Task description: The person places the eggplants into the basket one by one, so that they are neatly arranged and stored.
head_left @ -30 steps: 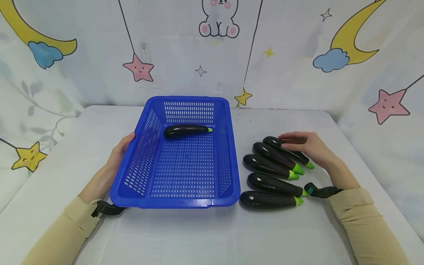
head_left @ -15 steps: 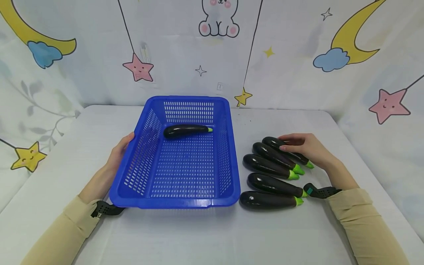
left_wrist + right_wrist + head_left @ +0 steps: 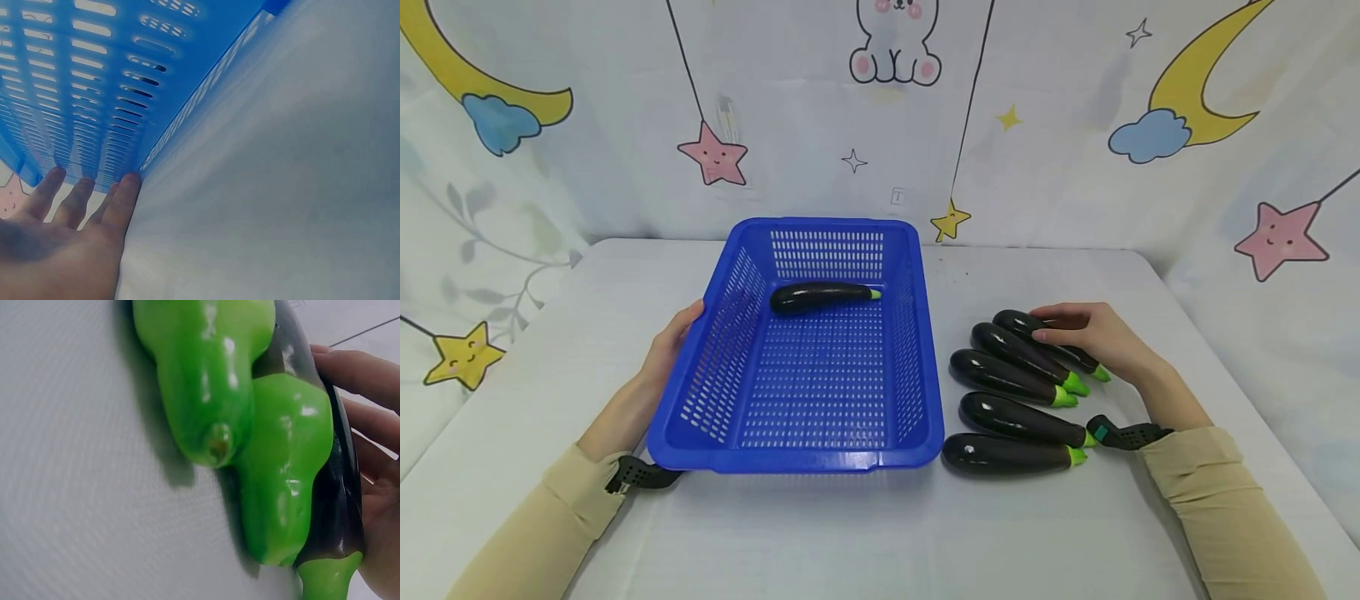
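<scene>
The right hand point(image 3: 1097, 335) pinches the farthest eggplant point(image 3: 1019, 322) — 3 o'clock from the blue plastic basket point(image 3: 797, 460); the left hand point(image 3: 664, 354), fingers straight, touches the basket's 9 o'clock side. Eggplant likely firm, slick — grip mid-body, evenly.

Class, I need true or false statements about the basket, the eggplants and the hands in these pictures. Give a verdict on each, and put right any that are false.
1. The left hand is outside the basket. True.
2. Two eggplants lie in the basket. False: only one eggplant does.
3. The right hand touches the farthest eggplant of the five on the table. True.
4. Those five lie left of the basket. False: they lie to its right.
5. Their green ends point toward the basket. False: they point away.
6. Both sleeves are beige. True.
</scene>
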A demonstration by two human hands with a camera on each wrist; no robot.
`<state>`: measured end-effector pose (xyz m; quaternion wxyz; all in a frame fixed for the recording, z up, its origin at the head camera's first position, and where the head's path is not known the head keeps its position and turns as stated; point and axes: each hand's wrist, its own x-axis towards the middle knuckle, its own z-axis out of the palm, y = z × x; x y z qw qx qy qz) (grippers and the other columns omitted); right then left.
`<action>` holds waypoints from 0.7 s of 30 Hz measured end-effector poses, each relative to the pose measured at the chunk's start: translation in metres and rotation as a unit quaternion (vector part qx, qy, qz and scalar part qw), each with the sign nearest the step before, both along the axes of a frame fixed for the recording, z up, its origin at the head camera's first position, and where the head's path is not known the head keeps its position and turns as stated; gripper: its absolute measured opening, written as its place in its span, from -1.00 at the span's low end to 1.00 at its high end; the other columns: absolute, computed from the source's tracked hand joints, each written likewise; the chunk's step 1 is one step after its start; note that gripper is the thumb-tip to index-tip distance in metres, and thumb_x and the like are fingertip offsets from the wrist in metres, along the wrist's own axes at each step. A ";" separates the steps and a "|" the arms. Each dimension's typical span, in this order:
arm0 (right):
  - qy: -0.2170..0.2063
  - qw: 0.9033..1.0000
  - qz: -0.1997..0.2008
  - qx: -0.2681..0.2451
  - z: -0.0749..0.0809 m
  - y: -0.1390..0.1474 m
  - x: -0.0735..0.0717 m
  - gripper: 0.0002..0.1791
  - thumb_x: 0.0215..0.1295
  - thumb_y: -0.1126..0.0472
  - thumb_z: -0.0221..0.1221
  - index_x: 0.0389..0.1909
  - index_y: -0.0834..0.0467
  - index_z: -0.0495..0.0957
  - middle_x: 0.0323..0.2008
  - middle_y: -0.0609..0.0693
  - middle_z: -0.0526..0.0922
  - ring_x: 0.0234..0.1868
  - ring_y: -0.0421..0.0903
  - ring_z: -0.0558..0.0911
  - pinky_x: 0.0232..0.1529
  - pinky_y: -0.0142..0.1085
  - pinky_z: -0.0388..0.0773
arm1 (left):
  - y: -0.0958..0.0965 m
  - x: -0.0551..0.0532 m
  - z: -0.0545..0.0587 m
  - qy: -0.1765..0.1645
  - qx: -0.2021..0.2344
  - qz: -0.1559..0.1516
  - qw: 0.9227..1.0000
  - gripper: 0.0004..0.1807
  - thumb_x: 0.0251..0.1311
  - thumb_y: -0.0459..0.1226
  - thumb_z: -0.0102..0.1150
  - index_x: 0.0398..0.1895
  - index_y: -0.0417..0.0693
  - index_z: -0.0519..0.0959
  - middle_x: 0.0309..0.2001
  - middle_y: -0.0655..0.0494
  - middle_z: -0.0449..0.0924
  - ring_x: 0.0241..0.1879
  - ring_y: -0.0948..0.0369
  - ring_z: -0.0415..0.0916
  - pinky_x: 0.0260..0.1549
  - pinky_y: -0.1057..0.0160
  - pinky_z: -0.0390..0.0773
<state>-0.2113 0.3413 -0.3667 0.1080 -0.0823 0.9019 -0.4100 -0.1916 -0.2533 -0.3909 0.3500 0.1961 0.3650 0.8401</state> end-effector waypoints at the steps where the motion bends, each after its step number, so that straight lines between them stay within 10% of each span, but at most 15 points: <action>1: -0.001 1.000 0.001 -0.001 0.000 0.000 0.000 -0.40 0.31 -0.08 0.32 0.28 0.09 0.51 0.27 0.12 0.55 0.08 -0.39 0.54 0.01 -0.60 0.46 | 0.000 0.001 0.001 0.003 -0.012 0.005 1.000 -0.43 0.56 0.04 -0.54 0.34 0.00 0.36 0.03 0.04 0.61 -0.04 0.21 0.61 -0.12 0.31 0.63; 21: 0.006 1.000 -0.006 0.003 0.003 -0.001 0.002 -0.42 0.31 -0.07 0.31 0.28 0.10 0.52 0.25 0.11 0.56 0.06 -0.39 0.56 0.00 -0.59 0.47 | 0.001 0.002 0.002 0.016 -0.009 0.004 1.000 -0.40 0.56 0.02 -0.64 0.38 0.01 0.32 0.03 0.04 0.60 -0.04 0.21 0.60 -0.12 0.33 0.62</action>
